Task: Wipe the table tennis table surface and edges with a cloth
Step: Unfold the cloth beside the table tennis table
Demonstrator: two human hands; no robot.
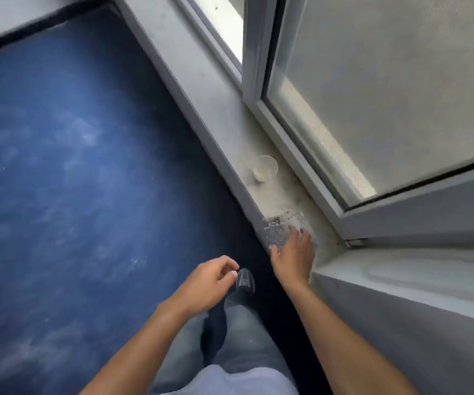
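A grey nubbly cloth [280, 230] lies on a dusty window sill [218, 109] at the right. My right hand [294, 255] rests flat on the cloth's near end, fingers spread over it; whether the fingers grip it is unclear. My left hand [207, 280] hangs free over the blue floor [73, 166], fingers loosely curled, holding nothing. No table tennis table shows in this view.
A small clear plastic cup [264, 168] stands on the sill beyond the cloth. An open window sash [295, 155] swings inward above the sill. A grey wall ledge [401, 283] juts out at the right. My legs and a dark shoe [245, 280] are below.
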